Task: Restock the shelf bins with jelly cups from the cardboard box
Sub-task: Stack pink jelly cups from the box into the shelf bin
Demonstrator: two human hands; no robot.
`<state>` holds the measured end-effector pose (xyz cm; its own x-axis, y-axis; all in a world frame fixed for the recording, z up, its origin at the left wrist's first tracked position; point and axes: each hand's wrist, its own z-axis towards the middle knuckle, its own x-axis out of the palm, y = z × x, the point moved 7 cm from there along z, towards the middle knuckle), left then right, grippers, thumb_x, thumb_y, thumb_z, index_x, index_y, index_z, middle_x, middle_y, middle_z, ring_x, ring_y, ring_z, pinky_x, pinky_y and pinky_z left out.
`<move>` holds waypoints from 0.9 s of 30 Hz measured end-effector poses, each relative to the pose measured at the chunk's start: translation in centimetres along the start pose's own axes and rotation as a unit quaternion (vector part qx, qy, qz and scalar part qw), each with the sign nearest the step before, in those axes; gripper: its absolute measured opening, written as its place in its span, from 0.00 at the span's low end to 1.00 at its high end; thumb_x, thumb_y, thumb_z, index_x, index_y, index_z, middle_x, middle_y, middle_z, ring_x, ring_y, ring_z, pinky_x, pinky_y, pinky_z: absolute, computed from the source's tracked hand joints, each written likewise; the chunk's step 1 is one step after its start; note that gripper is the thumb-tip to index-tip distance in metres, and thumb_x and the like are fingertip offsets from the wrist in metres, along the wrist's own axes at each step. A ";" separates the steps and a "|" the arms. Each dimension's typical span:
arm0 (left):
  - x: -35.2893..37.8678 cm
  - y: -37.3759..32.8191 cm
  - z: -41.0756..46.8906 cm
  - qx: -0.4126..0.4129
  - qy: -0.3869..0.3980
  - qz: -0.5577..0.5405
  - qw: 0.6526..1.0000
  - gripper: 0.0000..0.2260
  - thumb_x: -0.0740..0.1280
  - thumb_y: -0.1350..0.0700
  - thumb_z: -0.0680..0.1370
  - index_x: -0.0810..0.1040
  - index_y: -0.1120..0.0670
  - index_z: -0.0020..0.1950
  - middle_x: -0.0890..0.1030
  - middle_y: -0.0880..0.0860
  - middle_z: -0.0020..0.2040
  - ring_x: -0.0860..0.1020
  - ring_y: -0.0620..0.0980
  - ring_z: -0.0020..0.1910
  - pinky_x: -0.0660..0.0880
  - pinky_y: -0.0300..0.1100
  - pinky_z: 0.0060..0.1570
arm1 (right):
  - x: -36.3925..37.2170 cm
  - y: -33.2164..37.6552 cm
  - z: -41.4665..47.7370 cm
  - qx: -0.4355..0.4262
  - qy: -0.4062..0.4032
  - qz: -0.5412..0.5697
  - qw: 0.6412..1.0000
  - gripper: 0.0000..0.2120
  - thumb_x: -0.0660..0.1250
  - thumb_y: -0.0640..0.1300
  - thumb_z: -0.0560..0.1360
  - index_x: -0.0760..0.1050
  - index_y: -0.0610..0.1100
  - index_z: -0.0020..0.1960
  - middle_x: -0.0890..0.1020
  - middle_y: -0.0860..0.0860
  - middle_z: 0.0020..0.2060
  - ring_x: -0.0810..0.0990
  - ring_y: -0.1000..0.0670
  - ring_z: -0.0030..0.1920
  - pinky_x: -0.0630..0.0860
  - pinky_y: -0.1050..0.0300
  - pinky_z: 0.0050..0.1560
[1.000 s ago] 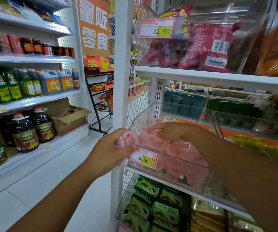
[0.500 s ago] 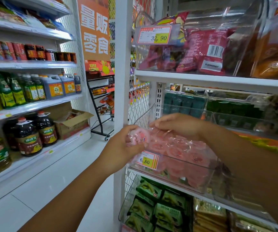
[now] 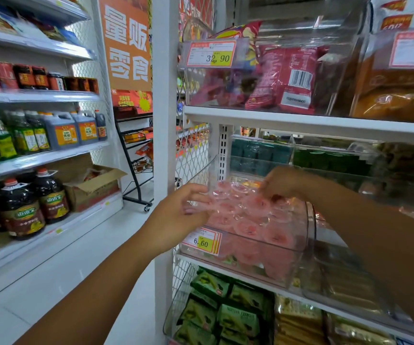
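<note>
A clear plastic shelf bin (image 3: 310, 227) on the middle shelf holds several pink jelly cups (image 3: 248, 226). It carries a 6.60 price tag (image 3: 204, 242) on its front. My left hand (image 3: 181, 212) is at the bin's left front corner, fingers loosely spread against the cups there, gripping nothing. My right hand (image 3: 284, 183) reaches over the bin from the right, its bent fingertips touching the top layer of cups. An opened cardboard box (image 3: 93, 189) stands on the low shelf across the aisle.
White shelf post (image 3: 164, 145) stands just left of the bin. Neighbouring clear bins (image 3: 350, 282) hold other snacks. Green biscuit packs (image 3: 225, 317) fill the shelf below, red snack bags (image 3: 285, 78) the shelf above. Oil bottles (image 3: 21, 210) line the left shelving.
My left hand held a pink jelly cup at the bin's front corner; it no longer grips it and its fingers have spread. My right hand shifted right and back over the cups.
</note>
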<state>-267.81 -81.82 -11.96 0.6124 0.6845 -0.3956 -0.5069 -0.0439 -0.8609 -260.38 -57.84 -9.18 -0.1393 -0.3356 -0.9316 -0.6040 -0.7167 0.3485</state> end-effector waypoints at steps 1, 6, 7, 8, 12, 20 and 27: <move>0.1 0.0 -0.1 -0.002 0.011 -0.006 1.000 0.19 0.69 0.62 0.76 0.74 0.42 0.60 0.80 0.39 0.53 0.79 0.35 0.48 0.74 0.32 0.50 | 0.3 0.2 0.2 0.002 -0.001 -0.015 1.000 0.12 0.72 0.45 0.74 0.83 0.37 0.51 0.85 0.41 0.46 0.78 0.49 0.37 0.78 0.55 0.47; 0.3 0.0 0.1 0.018 0.012 0.050 0.999 0.22 0.65 0.66 0.77 0.72 0.41 0.62 0.71 0.43 0.58 0.73 0.35 0.57 0.70 0.27 0.51 | 2.2 0.5 0.4 0.023 0.028 -0.045 0.998 0.10 0.71 0.42 0.74 0.80 0.36 0.52 0.82 0.45 0.42 0.78 0.49 0.37 0.77 0.57 0.41; 0.3 0.0 0.0 0.022 0.009 0.055 0.998 0.22 0.66 0.65 0.77 0.71 0.41 0.63 0.71 0.43 0.58 0.72 0.35 0.58 0.70 0.27 0.52 | 2.5 0.4 0.4 0.024 0.031 -0.052 0.998 0.10 0.71 0.42 0.74 0.80 0.36 0.51 0.82 0.44 0.44 0.79 0.48 0.38 0.78 0.55 0.44; 0.2 0.1 0.0 0.025 0.005 0.050 0.998 0.22 0.67 0.63 0.77 0.71 0.40 0.63 0.72 0.43 0.58 0.73 0.37 0.58 0.71 0.29 0.53 | 2.7 0.4 0.2 0.026 0.036 -0.052 0.998 0.10 0.71 0.42 0.74 0.80 0.36 0.52 0.83 0.44 0.44 0.79 0.48 0.39 0.78 0.54 0.45; 0.0 0.3 0.2 -0.001 -0.011 -0.030 0.999 0.21 0.70 0.61 0.76 0.72 0.42 0.64 0.80 0.46 0.58 0.81 0.43 0.50 0.79 0.37 0.47 | 3.0 0.7 -0.4 0.013 0.064 0.000 0.998 0.10 0.68 0.37 0.76 0.79 0.33 0.55 0.84 0.42 0.46 0.82 0.49 0.38 0.80 0.56 0.47; 1.8 -0.6 0.9 0.005 0.005 -0.013 1.000 0.14 0.68 0.59 0.78 0.76 0.45 0.61 0.81 0.43 0.59 0.80 0.41 0.54 0.75 0.40 0.58 | 3.0 2.1 -1.8 -0.068 0.073 -0.023 0.995 0.20 0.67 0.33 0.76 0.74 0.40 0.68 0.76 0.47 0.65 0.80 0.50 0.48 0.79 0.57 0.54; 2.3 -0.9 1.9 0.004 -0.037 -0.005 0.999 0.13 0.72 0.54 0.75 0.77 0.45 0.58 0.76 0.44 0.53 0.78 0.43 0.50 0.75 0.32 0.45 | -0.2 3.2 -3.5 -0.133 0.011 0.073 0.988 0.14 0.62 0.40 0.80 0.77 0.48 0.64 0.79 0.47 0.62 0.80 0.49 0.57 0.76 0.56 0.59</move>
<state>-267.12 -78.81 -11.47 0.5716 0.7367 -0.3614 -0.5058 -0.0305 -0.8621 -259.56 -62.21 -7.53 -0.1908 -0.4581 -0.8682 -0.3514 -0.7939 0.4962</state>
